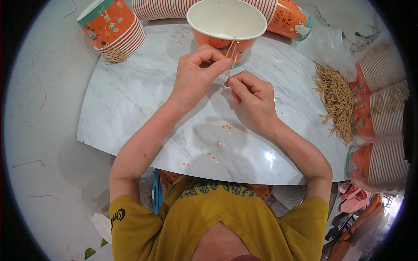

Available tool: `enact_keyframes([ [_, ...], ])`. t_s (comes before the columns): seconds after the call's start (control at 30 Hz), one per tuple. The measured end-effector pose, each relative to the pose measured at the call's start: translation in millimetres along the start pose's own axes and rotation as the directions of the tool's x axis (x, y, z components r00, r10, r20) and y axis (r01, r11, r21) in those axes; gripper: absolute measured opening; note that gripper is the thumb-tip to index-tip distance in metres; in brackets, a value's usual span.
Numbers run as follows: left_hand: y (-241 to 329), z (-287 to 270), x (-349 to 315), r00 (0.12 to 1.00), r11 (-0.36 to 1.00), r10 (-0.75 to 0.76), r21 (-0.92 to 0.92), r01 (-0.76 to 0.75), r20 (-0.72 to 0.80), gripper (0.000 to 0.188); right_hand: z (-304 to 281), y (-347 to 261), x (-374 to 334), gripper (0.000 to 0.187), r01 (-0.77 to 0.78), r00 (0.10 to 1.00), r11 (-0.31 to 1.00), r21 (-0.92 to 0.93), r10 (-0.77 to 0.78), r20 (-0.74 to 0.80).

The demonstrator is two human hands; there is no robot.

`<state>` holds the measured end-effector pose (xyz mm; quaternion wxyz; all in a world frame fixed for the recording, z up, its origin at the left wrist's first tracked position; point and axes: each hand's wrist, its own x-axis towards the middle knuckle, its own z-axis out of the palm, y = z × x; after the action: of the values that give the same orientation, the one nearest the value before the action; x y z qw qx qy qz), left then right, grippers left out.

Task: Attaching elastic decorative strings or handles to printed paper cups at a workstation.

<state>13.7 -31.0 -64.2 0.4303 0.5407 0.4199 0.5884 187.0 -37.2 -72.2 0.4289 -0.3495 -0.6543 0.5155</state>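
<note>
In front of me an orange paper bucket (250,45) with a white inside stands on the marble-patterned table. A thin tan cord (231,48) comes down from a spot just under its near rim. My left hand (196,74) pinches the cord close to the bucket's wall, thumb against forefinger. Just below and to the right, my right hand (254,95) is closed on the lower part of the same cord, its other fingers curled in. The cord's ends are mostly hidden by my fingers.
A nested stack of paper buckets (111,24) with tan cords stands far left. Another stack (163,9) lies behind the bucket. To the right are a heap of tan cords (335,98) and bagged bucket stacks (387,104). Small orange and white paper dots (226,127) dot the table (130,87).
</note>
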Motion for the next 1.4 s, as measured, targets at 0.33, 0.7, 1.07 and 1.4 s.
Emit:
enact_keyframes([
  [0.33, 1, 6, 2, 0.818, 0.636, 0.573, 0.604, -0.48, 0.047, 0.007, -1, -4, 1, 0.016, 0.022, 1.0, 0.999, -0.045, -0.022, 0.012],
  [0.7, 12, -3, 6, 0.941, 0.756, 0.329, 0.574, -0.314, 0.081, 0.01, 8, 5, -4, 0.017, 0.019, 0.999, 0.998, 0.055, -0.017, -0.028],
  [1.07, 27, -34, 13, 0.809, 0.894, -0.447, 0.228, 0.386, 0.381, 0.02, 11, 24, -9, 0.017, -0.104, 0.994, 0.988, 0.118, 0.098, 0.053],
  [1.4, 10, -31, 13, 0.837, 0.919, -0.395, 0.159, 0.362, 0.379, 0.013, 11, 26, -6, 0.019, -0.047, 0.998, 0.993, -0.106, 0.05, 0.03],
])
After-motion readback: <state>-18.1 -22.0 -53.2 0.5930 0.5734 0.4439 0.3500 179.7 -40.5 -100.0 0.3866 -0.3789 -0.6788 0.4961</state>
